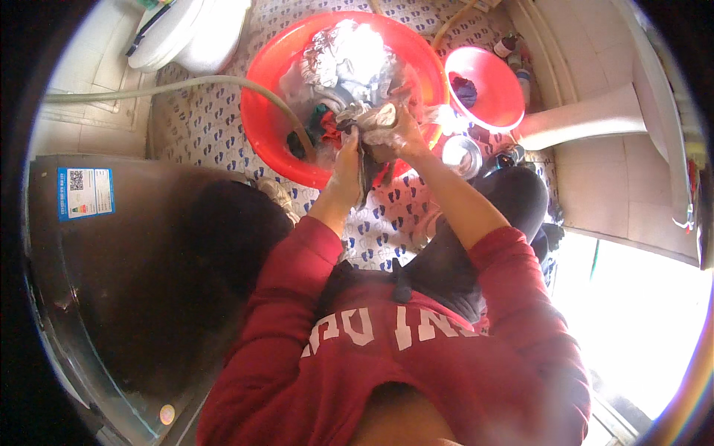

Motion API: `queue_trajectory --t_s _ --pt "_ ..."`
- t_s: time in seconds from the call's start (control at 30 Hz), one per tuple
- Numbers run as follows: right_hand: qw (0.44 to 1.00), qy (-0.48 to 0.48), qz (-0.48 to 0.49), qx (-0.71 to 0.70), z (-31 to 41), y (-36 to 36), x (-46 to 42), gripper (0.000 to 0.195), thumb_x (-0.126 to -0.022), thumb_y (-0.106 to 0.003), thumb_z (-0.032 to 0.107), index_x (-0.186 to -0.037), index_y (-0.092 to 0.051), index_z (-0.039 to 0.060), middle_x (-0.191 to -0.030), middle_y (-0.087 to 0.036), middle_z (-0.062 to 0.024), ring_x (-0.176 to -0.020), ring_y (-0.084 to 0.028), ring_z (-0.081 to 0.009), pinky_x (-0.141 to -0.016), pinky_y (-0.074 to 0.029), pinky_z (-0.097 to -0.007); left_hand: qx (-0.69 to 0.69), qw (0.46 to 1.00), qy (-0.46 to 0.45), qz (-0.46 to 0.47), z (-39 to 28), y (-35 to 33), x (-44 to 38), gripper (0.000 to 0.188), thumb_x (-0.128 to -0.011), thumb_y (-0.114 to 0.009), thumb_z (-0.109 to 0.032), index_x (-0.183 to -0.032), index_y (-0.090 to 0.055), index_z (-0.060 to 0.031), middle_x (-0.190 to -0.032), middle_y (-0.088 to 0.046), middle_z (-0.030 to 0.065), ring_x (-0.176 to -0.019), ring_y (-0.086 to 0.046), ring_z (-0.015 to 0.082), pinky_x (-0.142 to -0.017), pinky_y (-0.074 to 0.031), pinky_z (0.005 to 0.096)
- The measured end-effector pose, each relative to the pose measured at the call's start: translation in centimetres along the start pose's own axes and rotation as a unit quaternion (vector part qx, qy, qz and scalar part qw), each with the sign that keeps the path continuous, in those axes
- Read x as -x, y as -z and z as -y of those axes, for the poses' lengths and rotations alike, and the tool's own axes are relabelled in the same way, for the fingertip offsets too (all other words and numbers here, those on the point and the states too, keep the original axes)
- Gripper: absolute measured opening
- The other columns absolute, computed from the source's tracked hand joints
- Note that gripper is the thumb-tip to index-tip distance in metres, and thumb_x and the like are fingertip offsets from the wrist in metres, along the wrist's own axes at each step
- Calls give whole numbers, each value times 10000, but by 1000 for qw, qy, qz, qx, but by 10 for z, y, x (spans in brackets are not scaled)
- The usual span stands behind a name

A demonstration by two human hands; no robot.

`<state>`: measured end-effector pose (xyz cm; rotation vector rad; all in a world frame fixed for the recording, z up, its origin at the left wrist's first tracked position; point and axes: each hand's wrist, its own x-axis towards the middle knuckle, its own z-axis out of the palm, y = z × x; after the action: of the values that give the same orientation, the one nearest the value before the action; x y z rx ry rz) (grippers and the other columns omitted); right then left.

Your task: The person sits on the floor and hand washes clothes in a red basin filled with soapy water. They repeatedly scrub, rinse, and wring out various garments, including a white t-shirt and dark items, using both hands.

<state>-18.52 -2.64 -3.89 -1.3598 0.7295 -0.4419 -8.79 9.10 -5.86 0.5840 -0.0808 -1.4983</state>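
A large red plastic basin (262, 61) on the floor holds wet, sudsy clothes, with a bright white heap of cloth (346, 56) at its far side. Over the basin's near part, my left hand (348, 167) grips a dark wet cloth (365, 173) that hangs down past the near rim. My right hand (403, 136), with foam on it, is closed around a bunched pale cloth (379, 117) touching the dark one. Red and green cloth (329, 125) lies in the basin left of my hands. A hose (223, 81) runs from the left over the rim into the basin.
A smaller pink-red basin (496, 83) with a dark cloth (464, 92) stands at right, near bottles (506, 45). A metal bowl (462, 158) sits by my right knee. A toilet (189, 39) is at upper left, a dark appliance (139, 279) at left, a sink pedestal (585, 117) at right.
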Motion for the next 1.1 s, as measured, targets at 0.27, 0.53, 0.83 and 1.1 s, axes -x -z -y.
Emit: queue_trajectory --t_s 0.27,0.53,0.83,1.1 --pt "973 41 -9 -228 -4 24 -13 573 -704 -803 152 -1219 -570 63 -1067 -648 -71 -985 -631 -184 -898 -500 -326 -335 937 -50 -81 12 48 3 484 -856 -492 98 -1312 -508 -62 -1244 -604 113 -1126 -611 294 -986 -490 425" --pt "934 20 60 351 -2 -38 32 870 -547 -898 251 -1299 -508 51 -1175 -639 -166 -1127 -613 -301 -921 -497 -396 129 987 6 -96 -3 27 33 553 -1041 -283 -451 -1361 -506 -58 -1268 -608 108 -1137 -608 303 -997 -484 416" --pt "948 -14 68 310 -5 -30 21 825 -517 -851 336 -1233 -544 62 -1095 -675 -167 -1049 -650 -326 -913 -499 -406 136 991 8 -16 3 26 21 646 -1022 -269 -579 -1363 -490 -77 -1299 -581 109 -1158 -593 287 -1006 -473 441" --pt "981 -31 94 -170 -33 4 22 340 -774 -709 99 -1099 -643 23 -964 -674 -42 -768 -656 -169 -662 -535 -302 19 998 -32 -52 1 23 9 451 -1027 -438 -419 -1243 -584 -51 -1200 -630 115 -1092 -617 271 -947 -493 431"
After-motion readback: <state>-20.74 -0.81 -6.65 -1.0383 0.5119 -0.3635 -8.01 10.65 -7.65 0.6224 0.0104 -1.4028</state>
